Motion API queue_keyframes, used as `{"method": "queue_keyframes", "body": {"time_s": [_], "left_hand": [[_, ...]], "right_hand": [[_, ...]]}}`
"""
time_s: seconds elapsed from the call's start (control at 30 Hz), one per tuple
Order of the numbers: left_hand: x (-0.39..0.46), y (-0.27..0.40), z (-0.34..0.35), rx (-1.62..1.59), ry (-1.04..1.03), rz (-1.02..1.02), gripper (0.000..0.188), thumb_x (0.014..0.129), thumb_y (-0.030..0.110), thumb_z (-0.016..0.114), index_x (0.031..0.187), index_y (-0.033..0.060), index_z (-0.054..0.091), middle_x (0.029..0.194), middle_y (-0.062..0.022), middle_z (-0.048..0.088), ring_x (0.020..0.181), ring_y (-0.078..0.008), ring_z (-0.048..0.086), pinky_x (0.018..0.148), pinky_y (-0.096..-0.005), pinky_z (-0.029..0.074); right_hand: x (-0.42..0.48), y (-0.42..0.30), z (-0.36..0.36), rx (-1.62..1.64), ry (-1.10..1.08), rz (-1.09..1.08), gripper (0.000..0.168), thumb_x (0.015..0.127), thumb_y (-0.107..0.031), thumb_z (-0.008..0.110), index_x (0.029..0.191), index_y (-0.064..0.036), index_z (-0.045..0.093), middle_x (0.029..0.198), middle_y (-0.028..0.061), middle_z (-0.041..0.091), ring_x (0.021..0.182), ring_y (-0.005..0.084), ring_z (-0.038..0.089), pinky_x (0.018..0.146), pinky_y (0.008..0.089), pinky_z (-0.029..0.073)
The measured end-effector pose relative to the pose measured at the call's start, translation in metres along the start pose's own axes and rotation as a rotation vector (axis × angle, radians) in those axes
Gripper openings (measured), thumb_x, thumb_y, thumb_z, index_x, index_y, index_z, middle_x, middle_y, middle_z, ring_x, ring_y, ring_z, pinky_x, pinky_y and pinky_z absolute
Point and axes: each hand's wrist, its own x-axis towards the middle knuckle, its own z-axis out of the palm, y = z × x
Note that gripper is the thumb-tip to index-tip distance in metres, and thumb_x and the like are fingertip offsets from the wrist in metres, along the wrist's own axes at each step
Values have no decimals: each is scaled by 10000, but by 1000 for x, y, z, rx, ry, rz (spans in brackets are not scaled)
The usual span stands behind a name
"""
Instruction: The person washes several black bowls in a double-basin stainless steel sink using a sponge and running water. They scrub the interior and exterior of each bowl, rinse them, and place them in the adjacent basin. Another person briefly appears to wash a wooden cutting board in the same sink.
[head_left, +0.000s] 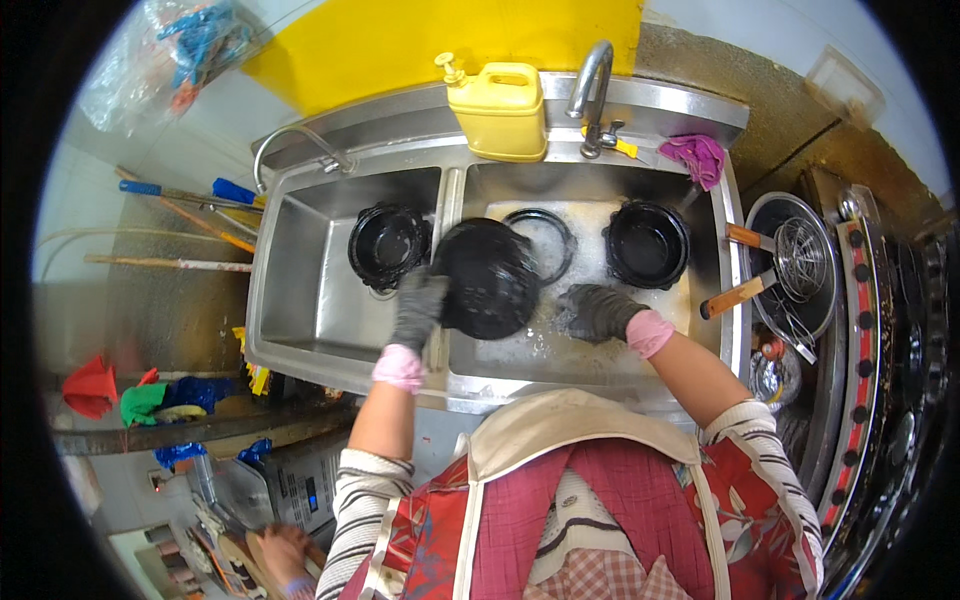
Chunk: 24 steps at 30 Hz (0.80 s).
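Note:
My left hand (420, 304), in a dark glove with a pink cuff, grips the edge of a round black pot (487, 281). This pot is tilted over the divider between two sink basins and blurred by motion. To its right, my gloved right hand (600, 311) is low over the sudsy water (517, 352); whether its curled fingers hold anything is unclear. One black pot (388, 246) stands in the left basin (296, 300). Another black pot (646, 246) sits at the right of the soapy basin. A dark ring-shaped rim (568, 244) shows in the suds between.
Behind the basins stand a yellow pump jug (496, 116), a tall faucet (596, 90) and a purple cloth (697, 157). A second faucet (292, 135) arches at the left. Wooden-handled strainers (801, 259) rest in a metal bowl (757, 217). Another person's hand (283, 555) appears lower left.

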Motion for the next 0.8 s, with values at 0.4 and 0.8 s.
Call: {"method": "queue_keyframes", "body": {"time_s": [0.4, 0.8], "left_hand": [[73, -104, -109, -366, 485, -356, 372, 840, 216, 659, 1105, -20, 546, 1045, -146, 607, 926, -242, 597, 846, -343, 489], [57, -12, 187, 815, -817, 310, 669, 696, 375, 714, 1248, 66, 496, 1225, -204, 520, 1151, -364, 478, 970, -474, 370]], "right_hand": [[-60, -3, -15, 416, -156, 548, 352, 920, -369, 471, 973, -51, 612, 954, 214, 608, 913, 371, 570, 821, 462, 437], [-101, 11, 60, 267, 237, 394, 270, 903, -252, 508, 1102, -108, 620, 1013, 173, 609, 955, 340, 568, 854, 420, 455]]}}
